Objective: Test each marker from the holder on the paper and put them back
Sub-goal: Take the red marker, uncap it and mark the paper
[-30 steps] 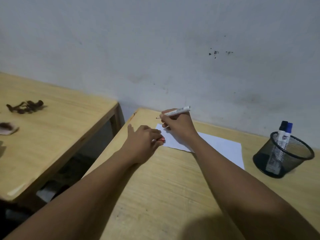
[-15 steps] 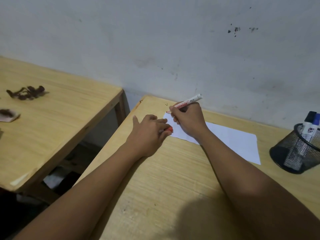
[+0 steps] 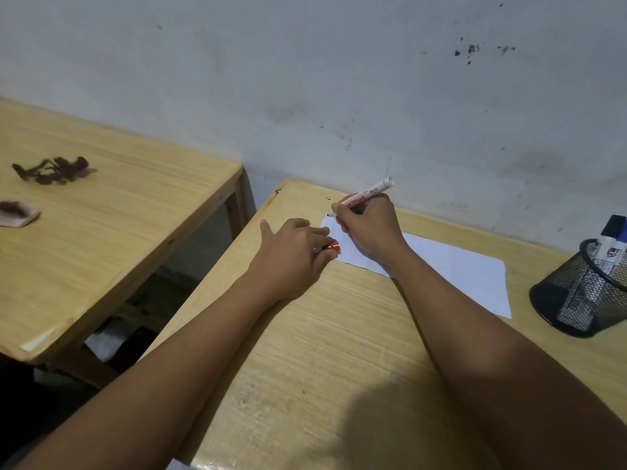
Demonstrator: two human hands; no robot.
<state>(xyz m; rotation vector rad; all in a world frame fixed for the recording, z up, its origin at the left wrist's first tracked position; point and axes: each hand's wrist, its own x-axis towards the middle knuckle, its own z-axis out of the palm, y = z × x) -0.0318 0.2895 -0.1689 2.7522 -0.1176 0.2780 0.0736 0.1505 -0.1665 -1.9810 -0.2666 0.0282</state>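
Centrally, the right hand (image 3: 368, 228) grips 1 marker (image 3: 368, 195), tip on 1 paper (image 3: 454, 269); the left hand (image 3: 291, 256) pinches 1 red cap (image 3: 332, 247). At right, 1 holder (image 3: 583, 293) keeps 2 markers (image 3: 610, 239).

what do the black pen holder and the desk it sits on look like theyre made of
The black round pen holder looks like metal wire mesh with a matte dark finish: the markers show through its fine grid. The light tan desk looks like wood or wood-grain laminate, with fine streaks and a slight sheen.
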